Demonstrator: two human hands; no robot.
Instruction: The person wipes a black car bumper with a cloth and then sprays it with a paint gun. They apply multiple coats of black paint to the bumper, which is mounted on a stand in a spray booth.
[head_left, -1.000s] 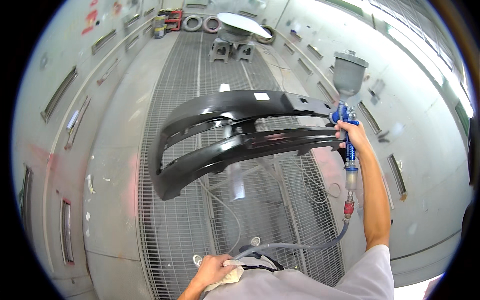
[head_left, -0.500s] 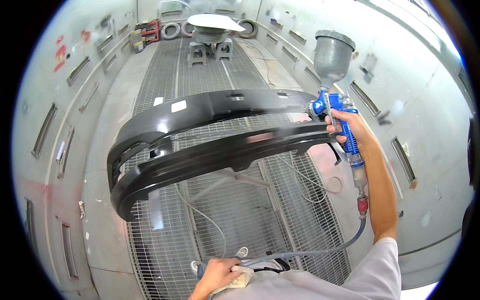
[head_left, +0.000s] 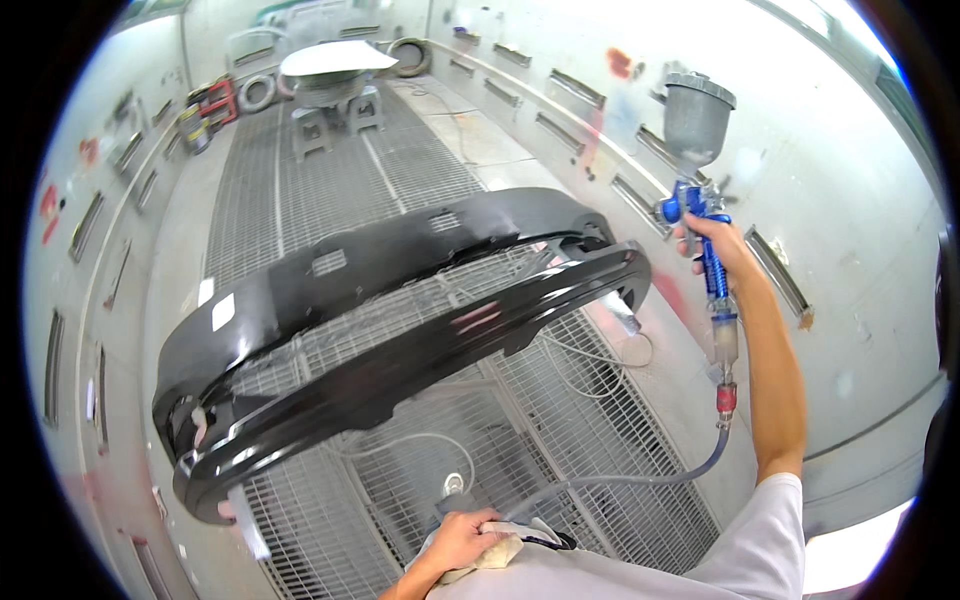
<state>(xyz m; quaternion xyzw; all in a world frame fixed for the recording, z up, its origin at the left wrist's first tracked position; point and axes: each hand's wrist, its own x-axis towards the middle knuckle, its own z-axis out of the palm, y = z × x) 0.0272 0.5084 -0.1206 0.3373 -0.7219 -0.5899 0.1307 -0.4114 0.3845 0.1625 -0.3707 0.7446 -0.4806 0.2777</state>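
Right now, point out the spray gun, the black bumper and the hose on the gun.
Spray gun [head_left: 688,200]: head view, blue body below the cup.
Black bumper [head_left: 400,364]: head view, middle of its lower bar.
Hose [head_left: 622,480]: head view, middle stretch.

Black bumper [head_left: 380,265] spans way ahead; long slot between its two bars [head_left: 420,350] would pass a hand. Open gap, in this view, between bumper's right end and spray gun [head_left: 716,275] in right hand [head_left: 728,248]. Wall [head_left: 860,310] bounds right side. Hose [head_left: 620,482] obstructs low down, sagging from gun toward left hand [head_left: 462,540].
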